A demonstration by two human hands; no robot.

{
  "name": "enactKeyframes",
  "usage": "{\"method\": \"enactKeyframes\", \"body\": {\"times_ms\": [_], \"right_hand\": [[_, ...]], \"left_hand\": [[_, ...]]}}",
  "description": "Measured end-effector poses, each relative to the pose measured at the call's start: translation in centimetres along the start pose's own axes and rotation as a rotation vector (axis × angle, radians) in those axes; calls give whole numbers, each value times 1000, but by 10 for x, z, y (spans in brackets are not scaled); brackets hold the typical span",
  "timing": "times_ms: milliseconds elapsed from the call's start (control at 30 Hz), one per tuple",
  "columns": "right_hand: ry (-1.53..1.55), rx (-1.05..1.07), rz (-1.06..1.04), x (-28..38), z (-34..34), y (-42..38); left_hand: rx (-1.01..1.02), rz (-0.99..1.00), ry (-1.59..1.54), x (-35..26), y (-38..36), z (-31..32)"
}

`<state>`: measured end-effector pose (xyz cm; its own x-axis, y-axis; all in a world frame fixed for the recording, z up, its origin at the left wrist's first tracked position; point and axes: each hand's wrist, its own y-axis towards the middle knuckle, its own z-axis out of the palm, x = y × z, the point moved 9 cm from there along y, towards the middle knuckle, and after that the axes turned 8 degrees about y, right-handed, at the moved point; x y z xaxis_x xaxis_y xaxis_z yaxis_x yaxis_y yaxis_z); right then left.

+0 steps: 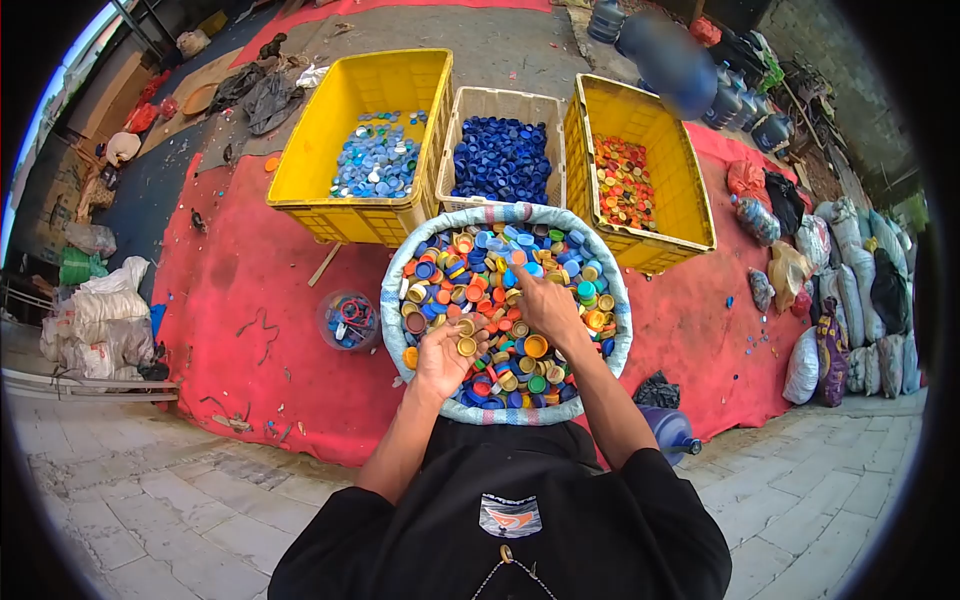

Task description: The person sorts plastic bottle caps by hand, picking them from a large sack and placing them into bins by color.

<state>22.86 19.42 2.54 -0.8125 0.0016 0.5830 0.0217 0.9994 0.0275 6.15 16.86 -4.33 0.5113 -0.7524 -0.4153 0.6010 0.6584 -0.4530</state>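
Note:
A round sack with a rolled pale blue rim (396, 372) is full of mixed bottle caps (480, 385) in front of my body. My left hand (447, 358) is palm up over its left part, with yellowish caps held in the curled fingers. Over the middle right of the caps is my right hand (545, 308), palm down, its fingertips among the caps; whether they pinch one is too small to tell. Beyond the sack stand a yellow crate (345, 218) with light blue caps, a white crate (447, 165) with dark blue caps and another yellow crate (660, 243) with orange and red caps.
A clear tub (348, 322) with small items sits left of the sack on the red sheet (240, 330). A blue water jug (668, 432) lies close at the right. Filled bags (850, 270) line the right side; more bags (105, 320) are piled at the left.

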Motion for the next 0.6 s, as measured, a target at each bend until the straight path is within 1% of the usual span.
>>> {"method": "enactKeyframes", "body": {"times_ms": [33, 67, 167, 300, 400, 500, 600], "right_hand": [[-59, 91, 40, -4, 9, 6], [-76, 80, -7, -9, 18, 10], [-124, 170, 1, -9, 27, 17], [-173, 226, 17, -7, 27, 22], [-297, 188, -78, -1, 28, 25], [-239, 130, -157, 3, 28, 22], [-154, 56, -67, -4, 16, 15]], "left_hand": [[-22, 0, -1, 1, -2, -4], [-45, 0, -4, 3, -4, -8], [-58, 11, -35, 5, -10, -13], [-59, 23, -39, 4, -13, -15], [-41, 22, -29, 6, -10, -14], [-47, 13, -19, 7, -9, -14], [-70, -4, -15, 7, -10, -11]]}}
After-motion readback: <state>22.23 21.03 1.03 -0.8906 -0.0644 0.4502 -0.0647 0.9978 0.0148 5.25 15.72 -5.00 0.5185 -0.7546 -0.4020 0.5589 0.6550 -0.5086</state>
